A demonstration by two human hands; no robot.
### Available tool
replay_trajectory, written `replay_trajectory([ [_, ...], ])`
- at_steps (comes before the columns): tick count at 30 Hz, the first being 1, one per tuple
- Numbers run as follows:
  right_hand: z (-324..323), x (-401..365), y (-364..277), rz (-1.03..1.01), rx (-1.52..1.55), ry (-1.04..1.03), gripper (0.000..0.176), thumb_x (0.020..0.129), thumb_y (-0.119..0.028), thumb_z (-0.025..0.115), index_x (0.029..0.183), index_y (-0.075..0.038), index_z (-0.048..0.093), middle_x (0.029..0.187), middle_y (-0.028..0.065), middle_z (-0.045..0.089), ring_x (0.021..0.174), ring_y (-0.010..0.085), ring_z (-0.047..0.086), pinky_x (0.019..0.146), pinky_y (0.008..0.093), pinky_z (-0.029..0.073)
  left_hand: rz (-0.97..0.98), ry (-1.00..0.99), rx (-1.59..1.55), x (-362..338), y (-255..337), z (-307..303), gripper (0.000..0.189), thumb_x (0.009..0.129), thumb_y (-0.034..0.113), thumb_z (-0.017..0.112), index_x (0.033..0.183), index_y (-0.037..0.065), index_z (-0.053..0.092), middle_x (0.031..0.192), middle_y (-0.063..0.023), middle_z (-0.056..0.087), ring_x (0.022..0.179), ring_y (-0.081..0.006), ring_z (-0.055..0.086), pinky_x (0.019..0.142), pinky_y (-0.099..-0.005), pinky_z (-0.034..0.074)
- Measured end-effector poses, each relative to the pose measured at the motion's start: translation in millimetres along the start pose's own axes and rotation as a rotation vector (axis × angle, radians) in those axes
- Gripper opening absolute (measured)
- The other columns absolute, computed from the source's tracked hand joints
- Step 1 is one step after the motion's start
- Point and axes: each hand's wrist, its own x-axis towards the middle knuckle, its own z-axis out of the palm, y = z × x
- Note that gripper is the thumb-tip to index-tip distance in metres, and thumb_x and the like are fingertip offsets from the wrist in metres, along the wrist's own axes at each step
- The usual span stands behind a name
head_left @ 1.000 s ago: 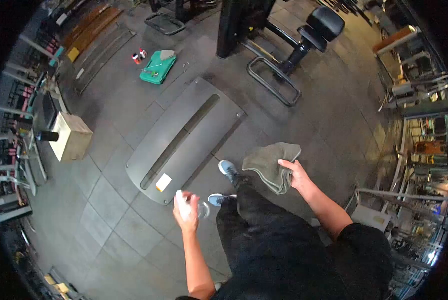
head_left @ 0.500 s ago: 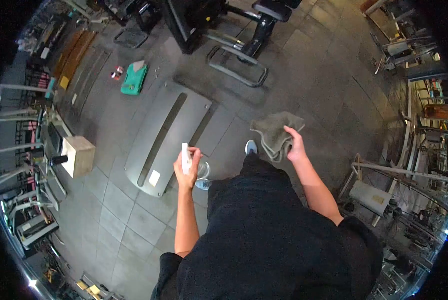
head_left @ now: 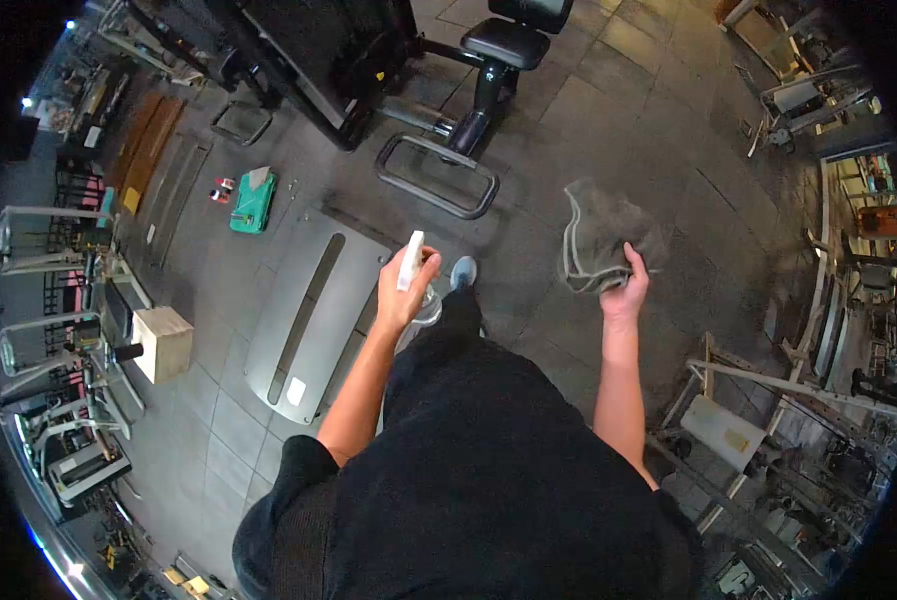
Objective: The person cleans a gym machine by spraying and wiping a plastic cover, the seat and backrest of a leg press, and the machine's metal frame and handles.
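My left hand (head_left: 397,300) is closed around a spray bottle (head_left: 412,260) with a white trigger head. Part of its clear body shows below the fingers. My right hand (head_left: 626,292) grips a grey cloth (head_left: 609,235) with pale edging by its lower side. The cloth hangs spread out and is slightly blurred. The two hands are well apart, in front of my body. Just left of the spray bottle, a large grey panel (head_left: 342,305) with a long dark slot lies on the floor.
Ahead stands an exercise machine with a black seat (head_left: 507,44) and a looped foot frame (head_left: 437,178). A green case (head_left: 254,203) lies beyond the panel. At left is a pale wooden box (head_left: 164,345); at right, a metal frame with a grey pad (head_left: 724,432).
My left hand has moved up and right with the spray bottle. My right hand has shifted right, and the cloth has swung out and unfolded. The view has turned, and the feet have changed position.
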Motion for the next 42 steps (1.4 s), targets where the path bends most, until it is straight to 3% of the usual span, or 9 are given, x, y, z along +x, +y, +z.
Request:
replay_trajectory([
  [3,16.6,-3.3,0.4,-0.078,-0.005,0.067,0.032,0.098,-0.011,0.067,0.128,-0.002,0.066,0.128,0.0102,0.070,0.116,0.0272,0.068,0.100,0.0420,0.055,0.077,-0.026,0.042,49.3,9.1,29.7,0.028,0.097,0.030,0.073,0.104,0.004,0.069,0.082,-0.0075,0.070,0.077,-0.0168,0.067,0.073,-0.0327,0.052],
  [7,-16.0,27.5,-13.2,-0.001,-0.040,-0.062,0.033,0.099,-0.009,0.066,0.131,-0.001,0.065,0.129,0.0109,0.070,0.119,0.0274,0.067,0.103,0.0424,0.054,0.127,-0.098,0.080,122.1,24.1,72.9,0.026,0.097,0.029,0.073,0.101,0.004,0.067,0.081,-0.0080,0.071,0.075,-0.0161,0.068,0.071,-0.0326,0.053],
  [11,-9.4,68.1,-46.0,-0.103,0.003,0.077,0.031,0.096,-0.007,0.065,0.126,0.001,0.067,0.126,0.0121,0.071,0.117,0.0285,0.068,0.101,0.0425,0.054,0.117,-0.101,0.033,195.7,36.5,120.2,0.025,0.098,0.027,0.072,0.098,0.003,0.068,0.074,-0.0075,0.068,0.069,-0.0167,0.066,0.066,-0.0332,0.052],
  [15,6.2,127.4,-88.7,-0.105,0.036,0.204,0.033,0.096,-0.008,0.063,0.127,0.002,0.066,0.125,0.0131,0.071,0.116,0.0294,0.068,0.102,0.0432,0.054,0.252,-0.151,0.084,253.3,62.2,149.0,0.025,0.096,0.028,0.072,0.099,0.004,0.068,0.075,-0.0133,0.065,0.068,-0.0272,0.066,0.067,-0.0362,0.052],
  [17,26.0,161.8,-106.2,-0.122,0.067,0.104,0.033,0.097,-0.010,0.063,0.127,0.002,0.067,0.124,0.0123,0.072,0.116,0.0298,0.068,0.102,0.0435,0.053,0.334,-0.148,0.156,283.7,82.8,160.5,0.021,0.099,0.023,0.074,0.104,0.002,0.070,0.079,-0.0028,0.069,0.073,-0.0084,0.065,0.067,-0.0282,0.051],
  [21,61.2,226.8,-125.5,-0.164,0.063,0.069,0.034,0.101,-0.020,0.063,0.129,0.000,0.066,0.130,0.0124,0.070,0.120,0.0302,0.067,0.105,0.0466,0.053,0.223,-0.135,0.047,317.3,102.2,178.3,0.023,0.098,0.024,0.074,0.104,0.002,0.069,0.078,-0.0026,0.068,0.074,-0.0100,0.066,0.069,-0.0283,0.052],
  [22,70.8,243.6,-128.8,-0.108,0.044,0.079,0.035,0.102,-0.022,0.063,0.130,0.000,0.066,0.131,0.0120,0.070,0.121,0.0300,0.066,0.105,0.0467,0.052,0.182,-0.122,0.015,322.2,109.5,185.4,0.024,0.098,0.028,0.071,0.097,0.004,0.068,0.077,-0.0052,0.066,0.072,-0.0154,0.064,0.070,-0.0321,0.051],
  [33,158.7,456.9,-218.0,0.181,-0.119,-0.151,0.041,0.104,-0.036,0.061,0.131,-0.004,0.066,0.131,0.0088,0.070,0.119,0.0281,0.066,0.104,0.0444,0.052,0.043,0.204,-0.141,410.4,142.2,286.5,0.021,0.098,0.021,0.070,0.100,0.000,0.069,0.080,-0.0054,0.071,0.075,-0.0129,0.068,0.073,-0.0304,0.054],
  [42,212.7,562.6,-244.7,0.126,-0.188,-0.217,0.045,0.103,-0.037,0.061,0.133,-0.004,0.063,0.134,0.0088,0.067,0.124,0.0273,0.063,0.105,0.0443,0.051,0.048,0.129,-0.246,486.6,186.9,324.6,0.020,0.100,0.019,0.070,0.103,-0.001,0.068,0.086,-0.0049,0.071,0.079,-0.0111,0.067,0.073,-0.0286,0.054],
])
